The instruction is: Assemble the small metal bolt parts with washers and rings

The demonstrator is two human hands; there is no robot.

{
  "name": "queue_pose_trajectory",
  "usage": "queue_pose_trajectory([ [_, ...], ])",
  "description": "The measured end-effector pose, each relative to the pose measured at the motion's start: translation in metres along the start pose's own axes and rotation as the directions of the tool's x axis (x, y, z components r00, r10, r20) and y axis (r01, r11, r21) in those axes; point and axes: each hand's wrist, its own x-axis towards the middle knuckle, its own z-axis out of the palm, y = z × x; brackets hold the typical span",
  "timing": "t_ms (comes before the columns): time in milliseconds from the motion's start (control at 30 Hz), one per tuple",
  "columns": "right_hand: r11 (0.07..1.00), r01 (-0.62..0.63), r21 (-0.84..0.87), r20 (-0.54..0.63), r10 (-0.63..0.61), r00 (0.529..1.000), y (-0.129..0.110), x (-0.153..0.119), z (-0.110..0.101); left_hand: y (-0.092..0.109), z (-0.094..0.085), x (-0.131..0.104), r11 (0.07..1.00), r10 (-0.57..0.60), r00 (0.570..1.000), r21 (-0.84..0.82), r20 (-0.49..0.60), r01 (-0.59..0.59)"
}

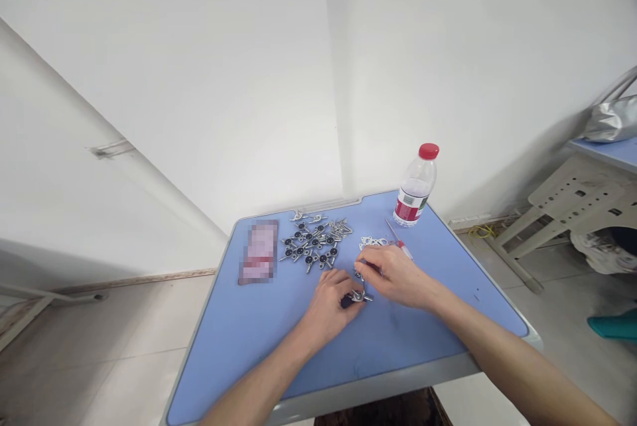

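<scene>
Desk with a blue top is seen across the lower centre of the frame. Just right of its middle, a small metal fitting is held in the curled fingers of the left hand. The right hand is bent close above it, fingertips drawn together; whether anything is pinched there cannot be told. The fitting could be twisted loose if it is gripped slackly while pressed from above. Flat metal plates and a red-handled screwdriver, lying just beyond the right hand, could be scattered by a careless knuckle. Black-centred fittings, crowded beyond the left hand, could be tangled or jostled if brushed. The upright bottle could be toppled by a wide reach.
</scene>
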Motion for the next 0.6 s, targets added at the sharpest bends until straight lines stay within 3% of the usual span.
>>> queue_pose_trajectory([
  [600,1.0,0.024,-0.011,-0.006,-0.024,1.0,-0.0009,0.0,-0.0011,-0.0033,0.0022,-0.0013,1.0,0.016,1.0,-0.003,-0.014,-0.016],
])
